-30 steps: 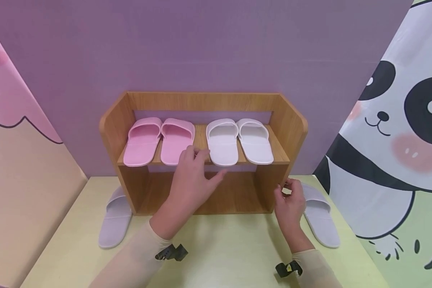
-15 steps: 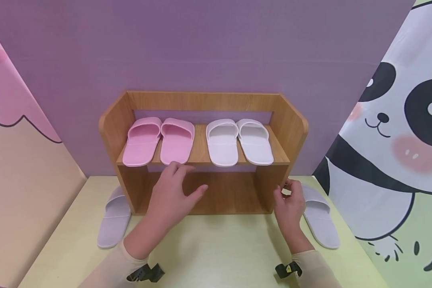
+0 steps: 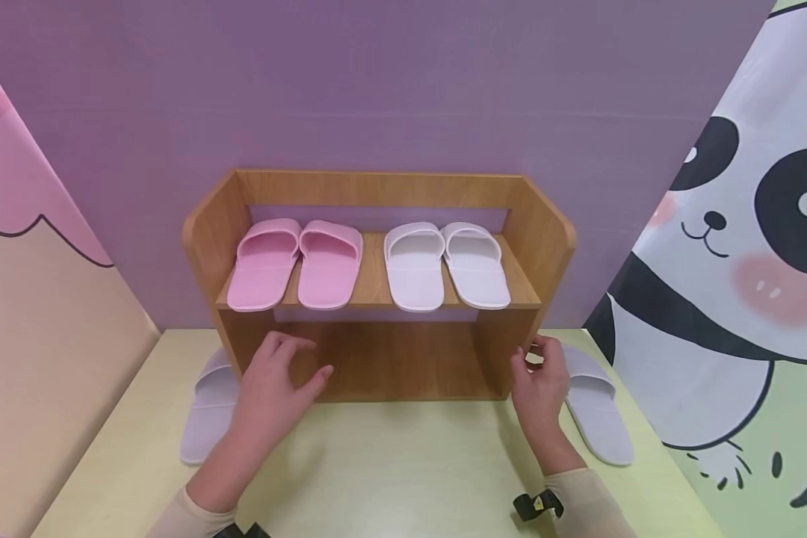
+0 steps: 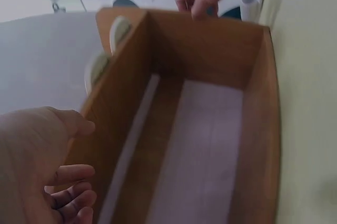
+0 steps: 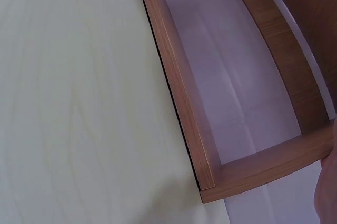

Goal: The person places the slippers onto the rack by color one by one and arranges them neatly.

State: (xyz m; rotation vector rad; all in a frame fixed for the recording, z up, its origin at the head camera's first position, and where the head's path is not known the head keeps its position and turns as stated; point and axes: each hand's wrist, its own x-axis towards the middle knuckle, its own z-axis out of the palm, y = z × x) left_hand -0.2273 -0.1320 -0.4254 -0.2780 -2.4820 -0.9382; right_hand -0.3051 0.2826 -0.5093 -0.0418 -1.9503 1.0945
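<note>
Head view: left hand (image 3: 272, 392), fingers parted and holding nothing, lower and farther left than earlier; wooden rack (image 3: 379, 190) on the tabletop (image 3: 390, 478), long axis left to right, open front facing the person; right hand (image 3: 541, 385), gripping the right side panel (image 3: 545, 239), unmoved.

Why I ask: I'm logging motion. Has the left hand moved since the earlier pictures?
Yes: in the head view, the left hand moved left and down relative to the wooden rack.
</note>
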